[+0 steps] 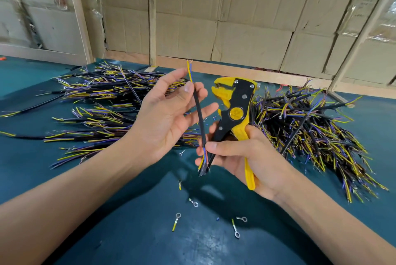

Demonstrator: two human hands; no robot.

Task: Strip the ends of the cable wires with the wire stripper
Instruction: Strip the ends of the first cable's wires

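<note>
Behind both hands, cable heaps [310, 127] flank the table [150, 232].

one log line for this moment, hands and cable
left hand: pinches black cable near top | right hand: grips wire stripper, thumb on cable's lower end | stripper jaws: off wires

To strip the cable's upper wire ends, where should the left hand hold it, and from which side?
Judging by its pose: grip the cable on the black sheath just below the yellow and blue wires, left hand coming from the left. That leaves the ends free for the wire stripper.
</note>
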